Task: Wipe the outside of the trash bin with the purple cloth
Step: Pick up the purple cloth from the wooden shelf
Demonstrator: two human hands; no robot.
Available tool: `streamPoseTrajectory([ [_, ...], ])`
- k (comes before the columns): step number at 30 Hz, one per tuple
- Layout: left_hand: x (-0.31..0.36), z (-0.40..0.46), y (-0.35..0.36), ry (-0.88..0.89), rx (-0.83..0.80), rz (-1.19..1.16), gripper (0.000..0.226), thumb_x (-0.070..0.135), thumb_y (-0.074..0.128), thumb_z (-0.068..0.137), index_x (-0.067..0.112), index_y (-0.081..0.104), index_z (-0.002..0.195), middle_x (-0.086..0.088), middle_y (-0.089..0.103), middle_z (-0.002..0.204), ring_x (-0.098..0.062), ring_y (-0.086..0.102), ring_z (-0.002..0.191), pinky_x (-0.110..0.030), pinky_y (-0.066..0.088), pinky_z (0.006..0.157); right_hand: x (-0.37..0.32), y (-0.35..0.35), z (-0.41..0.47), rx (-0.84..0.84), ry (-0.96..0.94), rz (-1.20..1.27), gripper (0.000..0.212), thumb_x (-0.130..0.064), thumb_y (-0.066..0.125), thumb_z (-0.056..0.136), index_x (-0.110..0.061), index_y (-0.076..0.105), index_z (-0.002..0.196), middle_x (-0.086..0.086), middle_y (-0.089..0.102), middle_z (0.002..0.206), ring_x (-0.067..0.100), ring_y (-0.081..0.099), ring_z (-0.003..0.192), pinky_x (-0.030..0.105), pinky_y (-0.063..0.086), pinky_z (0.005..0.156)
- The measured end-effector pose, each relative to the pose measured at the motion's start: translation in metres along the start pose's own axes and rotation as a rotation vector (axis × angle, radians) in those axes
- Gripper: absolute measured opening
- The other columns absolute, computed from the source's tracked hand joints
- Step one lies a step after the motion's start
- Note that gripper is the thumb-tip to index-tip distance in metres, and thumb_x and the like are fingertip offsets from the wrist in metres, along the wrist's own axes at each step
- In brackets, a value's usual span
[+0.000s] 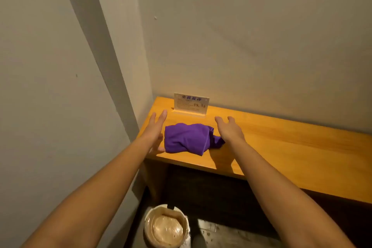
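The purple cloth (189,139) lies bunched up on the left end of a wooden shelf (281,143). My left hand (156,129) hovers just left of the cloth, fingers stretched out and apart, holding nothing. My right hand (229,129) hovers just right of it, fingers spread, over the cloth's right end. Neither hand grips the cloth. The trash bin (167,225), small and round with a clear liner, stands on the floor below the shelf's left end, seen from above.
A small white sign card (191,103) stands at the back of the shelf behind the cloth. Walls close in at the left and behind. A dark gap lies under the shelf, with grey floor (231,233) to the bin's right.
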State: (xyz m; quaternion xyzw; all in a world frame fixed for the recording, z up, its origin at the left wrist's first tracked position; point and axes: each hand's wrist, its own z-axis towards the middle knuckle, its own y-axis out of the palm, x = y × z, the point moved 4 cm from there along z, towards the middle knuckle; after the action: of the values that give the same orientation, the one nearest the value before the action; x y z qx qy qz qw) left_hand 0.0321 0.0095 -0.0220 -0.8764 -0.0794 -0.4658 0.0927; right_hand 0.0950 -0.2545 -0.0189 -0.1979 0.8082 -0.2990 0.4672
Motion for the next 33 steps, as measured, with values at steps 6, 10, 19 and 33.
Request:
streamPoseTrajectory([
  [6, -0.002, 0.025, 0.034, 0.027, 0.130, 0.173, 0.097, 0.058, 0.068, 0.088, 0.027, 0.012, 0.161, -0.011, 0.027, 0.164, -0.034, 0.033, 0.145, -0.042, 0.033, 0.112, 0.005, 0.017, 0.020, -0.090, -0.025, -0.177, 0.084, -0.073, 0.042, 0.093, -0.025, 0.029, 0.160, 0.011, 0.043, 0.160, 0.039, 0.046, 0.141, 0.054, 0.045, 0.110],
  [10, -0.009, 0.026, 0.051, 0.057, 0.209, 0.275, 0.090, 0.049, 0.075, 0.085, 0.024, 0.028, 0.158, -0.012, 0.036, 0.158, -0.033, 0.040, 0.140, -0.044, 0.040, 0.111, 0.002, 0.044, 0.003, -0.153, -0.108, -0.139, 0.085, -0.066, 0.053, 0.091, -0.023, 0.029, 0.160, 0.011, 0.035, 0.161, 0.037, 0.046, 0.140, 0.051, 0.046, 0.109],
  [19, -0.031, 0.021, 0.055, 0.006, 0.135, -0.211, 0.054, 0.010, 0.074, 0.091, 0.021, 0.055, 0.140, -0.014, 0.064, 0.129, -0.027, 0.069, 0.107, -0.037, 0.061, 0.082, 0.015, 0.057, -0.006, -0.221, -0.018, 0.410, 0.068, -0.026, 0.080, 0.088, -0.020, 0.048, 0.148, 0.007, 0.056, 0.142, 0.025, 0.058, 0.119, 0.037, 0.054, 0.095],
  [33, -0.040, -0.067, 0.006, 0.088, -0.193, -0.659, 0.056, 0.012, 0.078, 0.080, 0.016, 0.059, 0.133, -0.014, 0.071, 0.124, -0.030, 0.068, 0.116, -0.045, 0.058, 0.091, -0.005, 0.022, -0.079, -0.528, -0.136, 0.897, 0.046, -0.033, 0.087, 0.077, -0.019, 0.073, 0.118, 0.002, 0.079, 0.110, 0.019, 0.076, 0.102, 0.031, 0.061, 0.079],
])
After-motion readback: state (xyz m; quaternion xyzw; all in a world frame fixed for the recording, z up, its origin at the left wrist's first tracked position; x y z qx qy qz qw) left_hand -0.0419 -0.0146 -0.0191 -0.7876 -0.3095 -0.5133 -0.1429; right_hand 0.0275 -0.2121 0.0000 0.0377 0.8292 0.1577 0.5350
